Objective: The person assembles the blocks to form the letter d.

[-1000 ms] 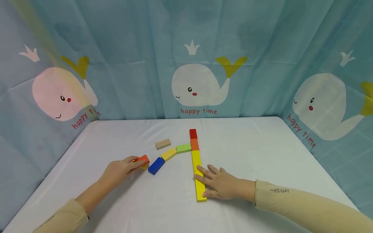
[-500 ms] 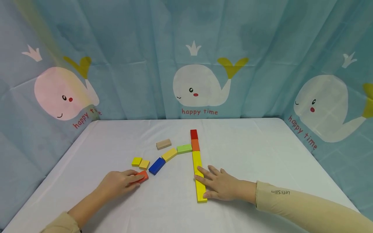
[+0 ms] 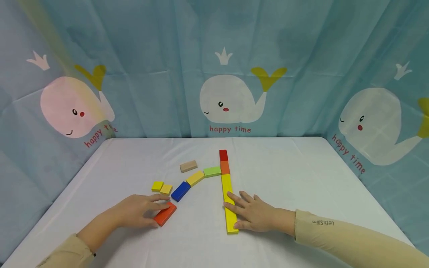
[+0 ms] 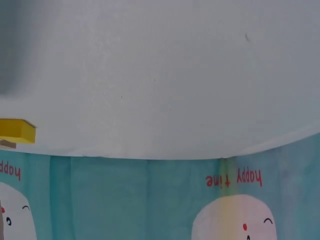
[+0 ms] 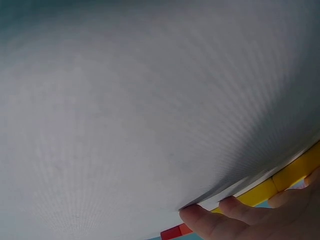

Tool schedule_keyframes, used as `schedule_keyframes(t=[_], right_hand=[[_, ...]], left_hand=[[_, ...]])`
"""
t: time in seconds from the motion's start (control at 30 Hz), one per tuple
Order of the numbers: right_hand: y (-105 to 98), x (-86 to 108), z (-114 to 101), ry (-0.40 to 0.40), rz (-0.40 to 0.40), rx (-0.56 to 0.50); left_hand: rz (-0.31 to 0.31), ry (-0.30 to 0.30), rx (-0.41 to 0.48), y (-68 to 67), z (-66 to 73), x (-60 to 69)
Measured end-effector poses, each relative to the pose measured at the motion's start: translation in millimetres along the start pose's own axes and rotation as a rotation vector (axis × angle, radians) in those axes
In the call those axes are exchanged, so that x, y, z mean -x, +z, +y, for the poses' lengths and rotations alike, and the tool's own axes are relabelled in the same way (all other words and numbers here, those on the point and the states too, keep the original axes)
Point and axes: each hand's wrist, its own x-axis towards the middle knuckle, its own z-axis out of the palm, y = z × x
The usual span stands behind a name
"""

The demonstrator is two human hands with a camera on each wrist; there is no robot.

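My left hand (image 3: 139, 211) holds a red wooden block (image 3: 166, 215) between a finger at its far end and the thumb near its near end; the index finger lies extended beyond. My right hand (image 3: 253, 214) is spread, its fingers resting on a line of yellow blocks (image 3: 226, 184). An orange block (image 3: 225, 167) and a dark red block (image 3: 223, 155) continue that line at its far end. A green block (image 3: 212, 171), a pale yellow block (image 3: 195, 178) and a blue block (image 3: 180, 191) run from the orange one toward the left hand. In the right wrist view, right fingers (image 5: 220, 222) touch the yellow blocks.
Just beyond the left hand lie a small yellow block (image 3: 157, 186) and a small pale orange block (image 3: 166, 189). Behind the curved row is a plain wood block (image 3: 188, 166). A whale-printed curtain (image 3: 161, 93) surrounds the white table (image 3: 285, 167) at the back and sides.
The left hand has brought the red block away from the two small blocks, nearer to me, and turned it to a slant. The right hand has stayed on the yellow blocks.
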Motion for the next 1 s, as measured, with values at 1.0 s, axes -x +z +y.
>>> schedule_keyframes(t=[1.0], right_hand=[[-0.8,-0.3,-0.3,0.013,-0.008,-0.013]], left_hand=[[0.190,0.088,-0.110,14.9,4.3,-11.4]])
